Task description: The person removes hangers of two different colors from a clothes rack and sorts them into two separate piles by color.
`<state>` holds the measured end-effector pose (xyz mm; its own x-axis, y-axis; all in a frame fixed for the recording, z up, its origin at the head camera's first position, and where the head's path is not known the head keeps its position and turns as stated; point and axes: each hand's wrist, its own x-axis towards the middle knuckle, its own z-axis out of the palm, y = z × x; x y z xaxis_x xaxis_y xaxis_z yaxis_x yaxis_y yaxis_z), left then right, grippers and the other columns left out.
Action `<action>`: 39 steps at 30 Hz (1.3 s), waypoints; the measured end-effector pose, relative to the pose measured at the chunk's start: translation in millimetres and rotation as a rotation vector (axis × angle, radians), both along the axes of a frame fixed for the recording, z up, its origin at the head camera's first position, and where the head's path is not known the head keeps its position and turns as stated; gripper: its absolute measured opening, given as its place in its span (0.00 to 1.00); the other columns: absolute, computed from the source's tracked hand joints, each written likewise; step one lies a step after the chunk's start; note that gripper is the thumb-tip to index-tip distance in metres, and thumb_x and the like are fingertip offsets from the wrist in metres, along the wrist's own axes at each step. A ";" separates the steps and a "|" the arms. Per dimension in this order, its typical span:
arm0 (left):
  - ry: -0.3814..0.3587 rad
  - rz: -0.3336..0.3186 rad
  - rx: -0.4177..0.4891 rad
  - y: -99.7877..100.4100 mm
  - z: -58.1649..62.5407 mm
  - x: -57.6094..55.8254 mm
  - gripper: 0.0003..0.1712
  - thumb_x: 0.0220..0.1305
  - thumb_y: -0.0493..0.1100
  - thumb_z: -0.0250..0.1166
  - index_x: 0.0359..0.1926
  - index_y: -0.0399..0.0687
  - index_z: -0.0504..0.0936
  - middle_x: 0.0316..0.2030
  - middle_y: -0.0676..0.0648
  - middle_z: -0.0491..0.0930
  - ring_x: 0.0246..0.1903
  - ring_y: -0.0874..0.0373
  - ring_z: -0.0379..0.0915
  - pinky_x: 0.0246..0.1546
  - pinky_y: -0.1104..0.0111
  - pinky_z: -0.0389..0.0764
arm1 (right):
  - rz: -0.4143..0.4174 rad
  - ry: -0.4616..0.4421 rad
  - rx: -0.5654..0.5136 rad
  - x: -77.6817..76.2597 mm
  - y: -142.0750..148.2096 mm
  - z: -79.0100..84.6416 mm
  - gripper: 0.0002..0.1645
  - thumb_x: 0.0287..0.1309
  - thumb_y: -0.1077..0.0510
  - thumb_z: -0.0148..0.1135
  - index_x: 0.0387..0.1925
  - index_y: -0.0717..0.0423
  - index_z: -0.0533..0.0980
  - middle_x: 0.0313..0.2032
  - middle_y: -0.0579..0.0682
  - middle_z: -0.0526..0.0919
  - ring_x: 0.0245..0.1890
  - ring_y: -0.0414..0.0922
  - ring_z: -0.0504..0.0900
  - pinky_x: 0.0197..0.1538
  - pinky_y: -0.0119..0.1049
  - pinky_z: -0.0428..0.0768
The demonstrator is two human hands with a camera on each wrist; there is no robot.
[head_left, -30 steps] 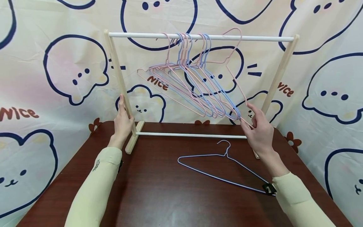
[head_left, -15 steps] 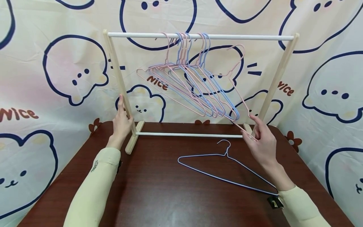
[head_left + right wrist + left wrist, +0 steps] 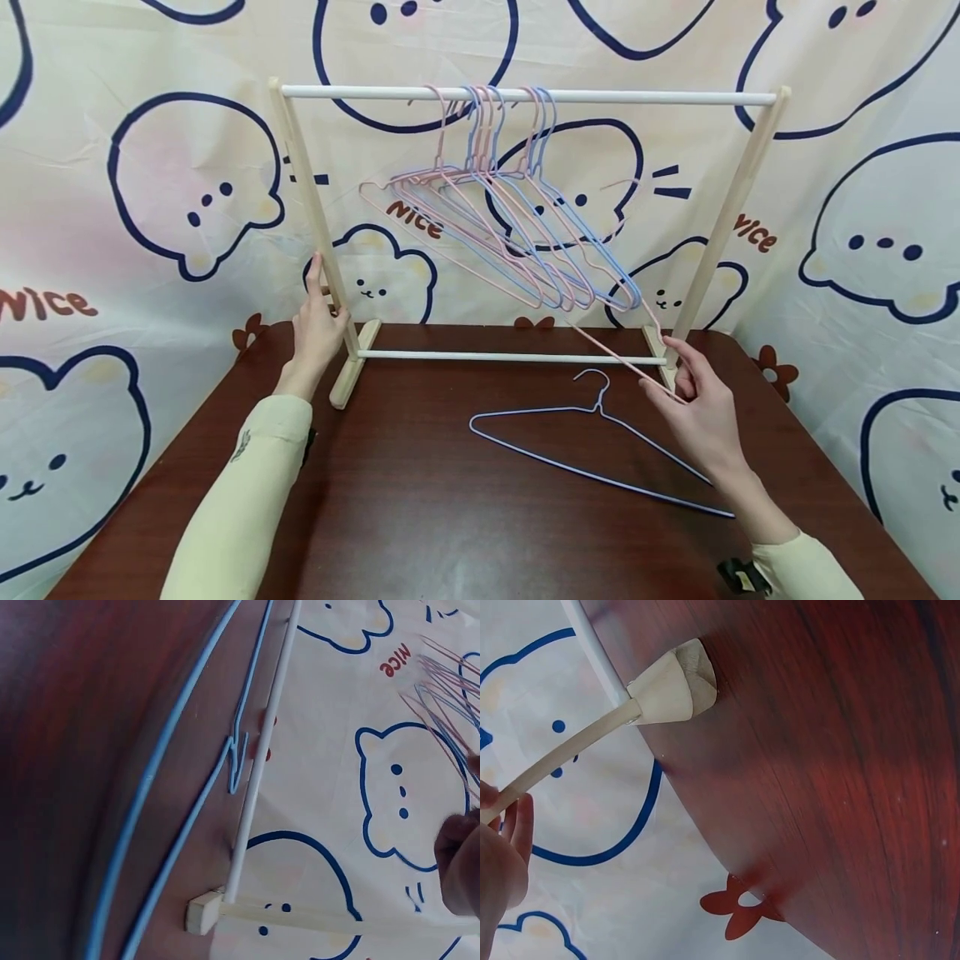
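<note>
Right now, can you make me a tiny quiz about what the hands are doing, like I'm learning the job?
1. Pick one. What does the right hand hold?
A. a spoon
B. a pink hanger
C. a sock

2. True or false? One blue hanger lies on the table.

3. Answer in two words. Which part of the rack does the left hand hold?

Key:
1. B
2. True
3. Left post
</note>
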<state>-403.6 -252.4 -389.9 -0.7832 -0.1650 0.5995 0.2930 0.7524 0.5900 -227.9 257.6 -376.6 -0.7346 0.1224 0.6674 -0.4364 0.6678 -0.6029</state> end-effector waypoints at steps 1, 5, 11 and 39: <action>-0.001 -0.003 -0.002 -0.5 -0.1 0.2 0.57 0.63 0.30 0.60 0.79 0.68 0.37 0.56 0.31 0.78 0.43 0.33 0.81 0.41 0.41 0.76 | 0.005 -0.024 0.007 2.6 1.2 -0.8 0.37 0.49 0.65 0.75 0.63 0.51 0.74 0.24 0.46 0.58 0.23 0.36 0.57 0.23 0.31 0.56; -0.005 -0.014 -0.002 -1.7 1.2 1.3 0.56 0.64 0.30 0.60 0.79 0.68 0.37 0.57 0.30 0.77 0.43 0.33 0.81 0.40 0.41 0.77 | 0.040 -0.108 0.024 11.9 5.9 -5.6 0.36 0.51 0.62 0.75 0.63 0.48 0.74 0.24 0.45 0.58 0.22 0.38 0.57 0.23 0.34 0.58; -0.030 -0.020 -0.002 -0.3 1.7 -0.5 0.56 0.65 0.30 0.60 0.79 0.68 0.35 0.58 0.30 0.77 0.46 0.33 0.81 0.45 0.39 0.76 | 0.093 -0.177 0.011 20.7 4.6 -17.2 0.37 0.50 0.63 0.76 0.62 0.45 0.75 0.24 0.45 0.57 0.21 0.37 0.56 0.21 0.33 0.59; -0.055 -0.030 0.007 -1.4 -0.5 1.6 0.55 0.67 0.31 0.59 0.78 0.71 0.35 0.59 0.30 0.75 0.48 0.32 0.80 0.43 0.40 0.79 | 0.517 -0.436 0.086 47.9 -58.0 -40.0 0.31 0.52 0.50 0.75 0.57 0.35 0.74 0.24 0.38 0.58 0.23 0.30 0.57 0.24 0.27 0.63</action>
<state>-402.0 -253.8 -390.4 -0.8194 -0.1451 0.5545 0.2824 0.7397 0.6108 -180.0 199.6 -416.5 -0.8882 -0.3575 0.2887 -0.4419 0.4921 -0.7501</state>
